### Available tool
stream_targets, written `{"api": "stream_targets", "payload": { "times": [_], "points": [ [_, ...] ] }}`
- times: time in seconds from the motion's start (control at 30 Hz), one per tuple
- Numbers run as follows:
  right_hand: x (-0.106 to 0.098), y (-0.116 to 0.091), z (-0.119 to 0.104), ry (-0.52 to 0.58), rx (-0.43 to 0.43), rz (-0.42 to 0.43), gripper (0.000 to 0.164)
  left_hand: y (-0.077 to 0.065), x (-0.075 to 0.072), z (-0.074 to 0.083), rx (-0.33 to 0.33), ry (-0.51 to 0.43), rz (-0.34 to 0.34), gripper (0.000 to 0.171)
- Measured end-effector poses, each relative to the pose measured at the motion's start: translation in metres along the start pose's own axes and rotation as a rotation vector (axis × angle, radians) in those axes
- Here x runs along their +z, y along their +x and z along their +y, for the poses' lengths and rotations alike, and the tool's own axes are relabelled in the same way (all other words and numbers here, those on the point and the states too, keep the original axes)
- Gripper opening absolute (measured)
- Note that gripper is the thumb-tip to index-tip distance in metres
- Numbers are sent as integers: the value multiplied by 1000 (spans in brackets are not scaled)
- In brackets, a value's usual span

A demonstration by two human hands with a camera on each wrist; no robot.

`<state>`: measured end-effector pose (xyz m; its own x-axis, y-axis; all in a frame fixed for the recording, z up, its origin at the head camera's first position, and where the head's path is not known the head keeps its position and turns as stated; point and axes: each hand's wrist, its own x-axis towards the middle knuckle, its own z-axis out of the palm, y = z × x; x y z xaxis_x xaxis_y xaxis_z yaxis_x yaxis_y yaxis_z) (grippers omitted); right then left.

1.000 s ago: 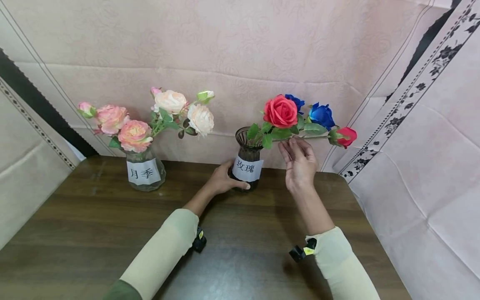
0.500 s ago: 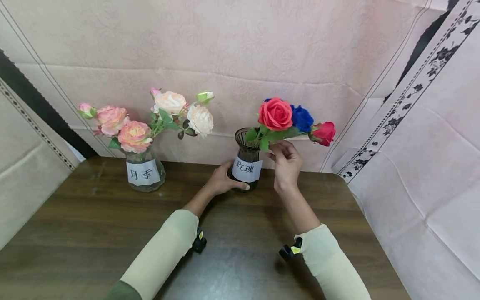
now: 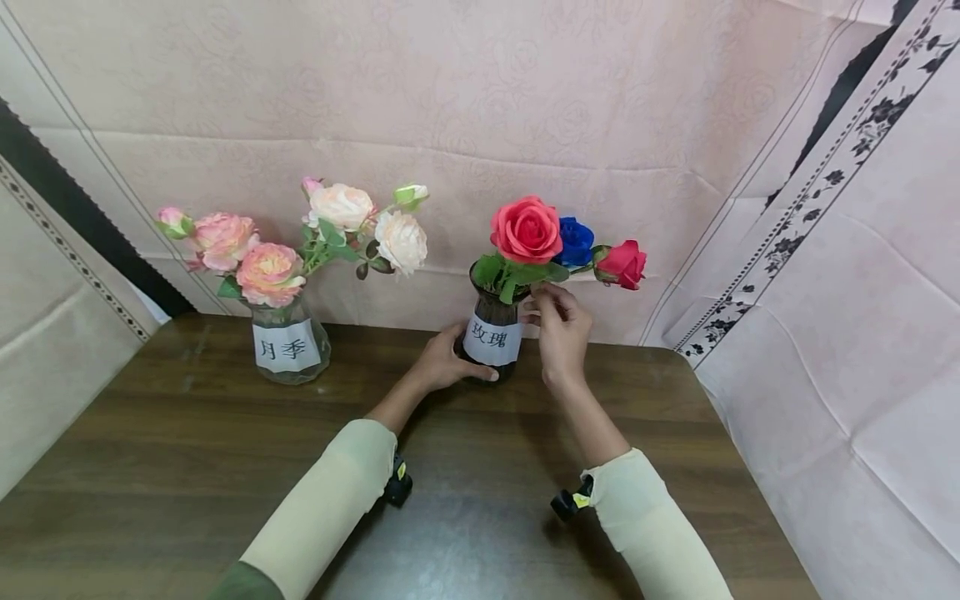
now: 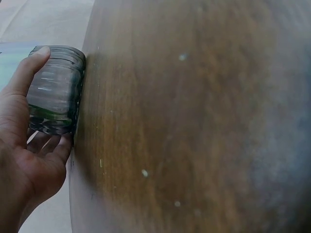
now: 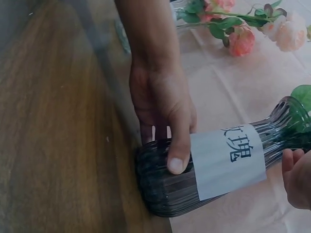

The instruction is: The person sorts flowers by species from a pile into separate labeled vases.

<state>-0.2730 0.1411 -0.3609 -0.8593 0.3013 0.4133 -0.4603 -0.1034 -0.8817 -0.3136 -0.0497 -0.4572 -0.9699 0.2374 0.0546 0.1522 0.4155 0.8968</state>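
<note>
My left hand (image 3: 441,360) grips the lower part of a dark ribbed glass vase (image 3: 491,312), thumb across its front. A white paper label (image 3: 492,340) with dark characters is on the vase, which stands upright on the table. At the vase's mouth, my right hand (image 3: 566,340) pinches the stem of a smaller red rose (image 3: 622,265), whose bloom leans out to the right. A large red rose (image 3: 527,230) rises over the rim, with a blue rose (image 3: 576,242) behind it. In the right wrist view, the left thumb (image 5: 177,162) presses the dark glass.
At the left of the wooden table (image 3: 420,517) stands a clear glass vase (image 3: 318,354) with a paper label. It holds pink roses (image 3: 270,273) and cream roses (image 3: 401,240). Pale patterned cloth (image 3: 465,100) hangs close behind both vases.
My right hand has moved left to the vase's mouth, bringing the smaller red rose along. The large red and blue blooms have shifted left too. My left hand has stayed on the vase.
</note>
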Motion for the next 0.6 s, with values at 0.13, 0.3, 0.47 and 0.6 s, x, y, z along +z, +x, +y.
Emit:
{"api": "stream_targets", "payload": {
  "times": [0.13, 0.3, 0.47, 0.6],
  "points": [
    [0, -4, 2, -9, -29, 18, 23, 0, 0, 0, 4, 1, 5, 117],
    [2, -5, 4, 73, -52, 91, 19, 0, 0, 0, 5, 8, 9, 117],
    [4, 1, 1, 201, -136, 190, 10, -1, 0, 1, 4, 9, 7, 118],
    [4, 6, -3, 192, -149, 157, 6, -2, -1, 1, 2, -5, 5, 117]
  ]
}}
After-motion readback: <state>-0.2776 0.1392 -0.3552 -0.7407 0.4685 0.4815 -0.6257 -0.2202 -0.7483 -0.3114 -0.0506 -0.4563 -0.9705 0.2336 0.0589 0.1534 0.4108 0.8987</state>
